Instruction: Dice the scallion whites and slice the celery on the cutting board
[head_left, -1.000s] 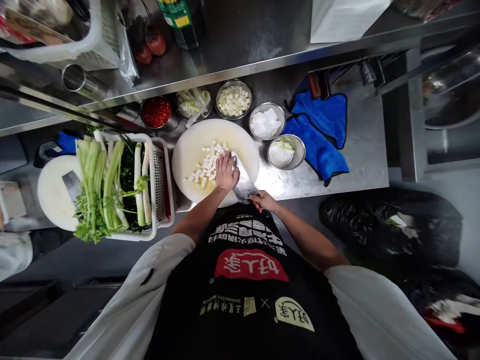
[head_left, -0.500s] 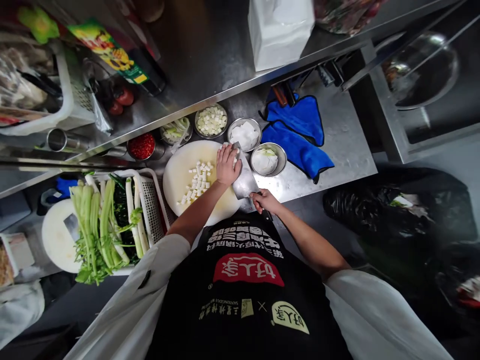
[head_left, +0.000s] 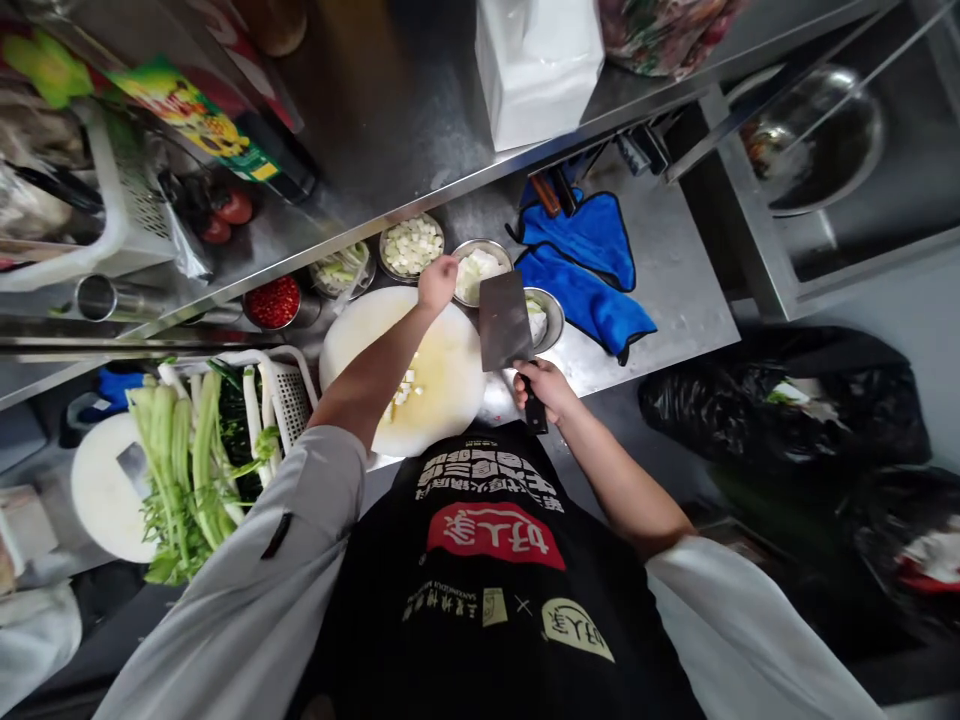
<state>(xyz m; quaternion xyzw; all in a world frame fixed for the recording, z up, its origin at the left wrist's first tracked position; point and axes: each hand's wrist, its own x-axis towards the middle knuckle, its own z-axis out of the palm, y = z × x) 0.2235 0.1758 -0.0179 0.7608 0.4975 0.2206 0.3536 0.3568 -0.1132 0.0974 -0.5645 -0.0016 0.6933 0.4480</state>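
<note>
Holds a cleaver point(head_left: 505, 322) in the right hand point(head_left: 546, 388), with fingers closed round the black handle at the near edge of the desk point(head_left: 675, 270). Points the blade up and away from the body, tilted slightly left, just beside the board point(head_left: 450, 385); partly hides the right bowl point(head_left: 556, 318) behind it in this view. Cannot tell how high above the desk. Stretches the left arm across the board, with the left hand point(head_left: 437, 283) near the far edge, between the dice bowl point(head_left: 411, 245) and the middle bowl point(head_left: 481, 268). Curls those fingers inward, too blurred to tell whether anything is pinched or how far apart they stand. Has a few white cubes point(head_left: 407, 384) on the board, close to the left forearm and partly covered by it. Keeps pale pieces in the middle bowl, strips point(head_left: 341, 268) in another further left, and red bits point(head_left: 272, 302) in a metal container at the far left of the row. Has a blue cloth point(head_left: 589, 290) spread right of the bowls, and celery point(head_left: 184, 470) in a white basket point(head_left: 289, 395) left of the board. Wears a black apron point(head_left: 480, 590).
</note>
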